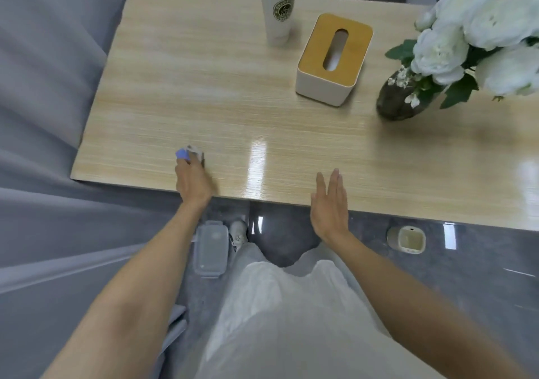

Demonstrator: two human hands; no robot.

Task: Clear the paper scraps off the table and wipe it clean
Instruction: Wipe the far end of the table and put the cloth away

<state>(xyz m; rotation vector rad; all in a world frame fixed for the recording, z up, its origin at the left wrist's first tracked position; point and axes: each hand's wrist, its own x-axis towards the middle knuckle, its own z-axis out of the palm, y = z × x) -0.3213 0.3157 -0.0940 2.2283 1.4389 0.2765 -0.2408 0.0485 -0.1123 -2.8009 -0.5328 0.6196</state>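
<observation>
Wooden table (262, 110) mostly clear; left hand (192, 179) pinches paper scraps (189, 152) lower left, right hand (329, 203) flat, fingers released. Loose pinch risks dropping scraps.

Light wood-grain table (233, 101), glossy, glare streaks near front edge. Small crumpled bundle of paper scraps (189, 154), blue and grey-white, near front left of tabletop, pinched in fingertips of left hand (192, 182). No cloth visible.
</observation>
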